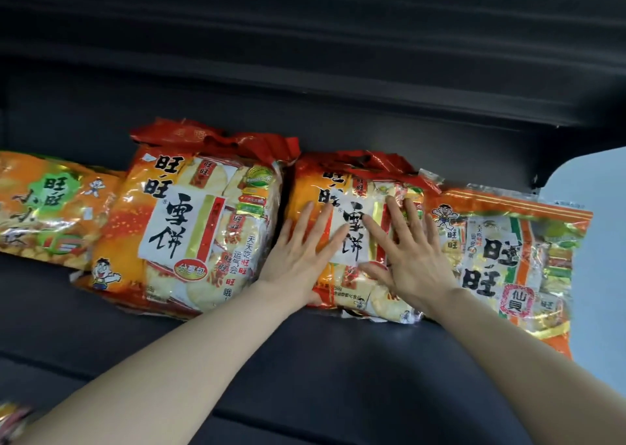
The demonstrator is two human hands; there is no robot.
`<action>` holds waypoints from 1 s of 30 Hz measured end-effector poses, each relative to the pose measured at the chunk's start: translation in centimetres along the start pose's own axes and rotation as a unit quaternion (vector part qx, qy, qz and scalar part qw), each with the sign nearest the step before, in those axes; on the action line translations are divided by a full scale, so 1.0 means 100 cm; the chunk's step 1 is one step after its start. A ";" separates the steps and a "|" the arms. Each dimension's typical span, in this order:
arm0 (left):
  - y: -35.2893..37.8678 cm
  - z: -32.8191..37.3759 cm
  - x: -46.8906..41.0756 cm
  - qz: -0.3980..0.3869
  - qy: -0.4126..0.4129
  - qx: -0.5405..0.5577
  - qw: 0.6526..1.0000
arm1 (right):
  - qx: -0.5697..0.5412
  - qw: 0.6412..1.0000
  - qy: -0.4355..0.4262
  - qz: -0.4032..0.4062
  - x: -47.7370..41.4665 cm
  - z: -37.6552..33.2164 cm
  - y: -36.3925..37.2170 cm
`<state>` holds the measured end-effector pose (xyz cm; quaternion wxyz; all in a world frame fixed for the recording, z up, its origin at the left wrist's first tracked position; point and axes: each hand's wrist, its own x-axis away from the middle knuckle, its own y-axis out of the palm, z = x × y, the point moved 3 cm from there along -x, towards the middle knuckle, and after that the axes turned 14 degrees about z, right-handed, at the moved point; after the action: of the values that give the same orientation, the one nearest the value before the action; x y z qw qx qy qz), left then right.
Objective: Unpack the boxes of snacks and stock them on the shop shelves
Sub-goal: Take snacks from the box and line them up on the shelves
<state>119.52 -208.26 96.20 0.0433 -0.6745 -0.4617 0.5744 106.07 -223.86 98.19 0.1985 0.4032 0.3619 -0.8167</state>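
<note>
Palms down, both hands lie on the same packet. The left hand (299, 254) is spread wide, its fingers straight and fanned, and rests flat on the orange left half of the middle rice-cracker bag (311, 180). The right hand (411, 261) is likewise flat and splayed, thumb out to the side, and covers the bag's right half. Neither hand curls round anything, and the two index fingertips come close together over the bag's white label.

The bag lies on its back beneath the palms on the dark shelf (305, 360). Its glossy plastic is crinkled, its red top seam points away from the wrists, and round pale crackers show through the clear front.

Just left of the left hand lies a second rice-cracker bag (189, 221) of the same print, puffy and tilted, nearly touching the held one. Farther left is an orange bag (44, 207) with a green label. Just beyond the right hand's little finger lies a flatter clear-fronted bag (508, 258) with orange borders, whose edge tucks against the middle bag.

The shelf surface looks matt and smooth, and above the fingertips runs the ribbed edge of an upper shelf (305, 21).
</note>
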 end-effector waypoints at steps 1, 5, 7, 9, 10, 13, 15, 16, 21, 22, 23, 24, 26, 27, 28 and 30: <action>-0.005 -0.002 0.004 0.004 0.010 -0.011 1.000 | -0.010 1.000 0.010 0.002 -0.002 -0.002 -0.006; -0.023 -0.023 0.029 0.059 0.027 -0.004 0.998 | -0.022 0.997 0.041 0.067 -0.023 -0.019 -0.033; -0.029 -0.048 0.044 0.079 0.022 0.015 0.997 | -0.024 0.991 0.041 0.127 -0.041 -0.038 -0.046; -0.035 -0.081 0.057 0.070 0.019 0.025 0.997 | -0.051 0.984 0.039 0.169 -0.060 -0.066 -0.056; -0.037 -0.100 0.065 0.060 0.018 0.027 0.998 | -0.062 0.981 0.037 0.182 -0.069 -0.082 -0.060; -0.038 -0.158 0.090 0.020 0.011 0.034 0.999 | -0.081 0.975 0.048 0.202 -0.103 -0.130 -0.063; -0.032 -0.193 0.108 -0.005 0.016 0.039 0.999 | -0.094 0.973 0.066 0.199 -0.131 -0.158 -0.061; -0.029 -0.207 0.115 -0.007 0.023 0.042 0.999 | -0.095 0.974 0.075 0.191 -0.146 -0.168 -0.059; -0.017 -0.236 0.122 0.034 0.081 0.069 0.994 | -0.043 0.981 0.148 0.116 -0.209 -0.191 -0.051; -0.014 -0.235 0.121 0.038 0.085 0.072 0.993 | -0.033 0.982 0.165 0.085 -0.218 -0.191 -0.049; -0.011 -0.234 0.119 0.048 0.087 0.071 0.993 | -0.017 0.983 0.179 0.042 -0.225 -0.192 -0.048; -0.008 -0.233 0.117 0.060 0.087 0.065 0.992 | 0.001 0.982 0.187 0.012 -0.232 -0.192 -0.049; -0.001 -0.232 0.113 0.070 0.074 0.052 0.993 | 0.032 0.978 0.203 0.038 -0.247 -0.186 -0.059; 0.002 -0.232 0.110 0.074 0.063 0.047 0.994 | 0.043 0.973 0.220 0.056 -0.252 -0.180 -0.064; 0.005 -0.231 0.107 0.077 0.053 0.042 0.995 | 0.037 0.968 0.241 0.058 -0.256 -0.174 -0.065; 0.008 -0.229 0.103 0.083 0.040 0.030 0.995 | 0.002 0.966 0.255 0.049 -0.259 -0.169 -0.061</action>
<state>137.76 -190.99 95.80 0.0341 -0.7312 -0.3845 0.5624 126.44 -206.29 114.59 0.1387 0.6158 0.3792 -0.6766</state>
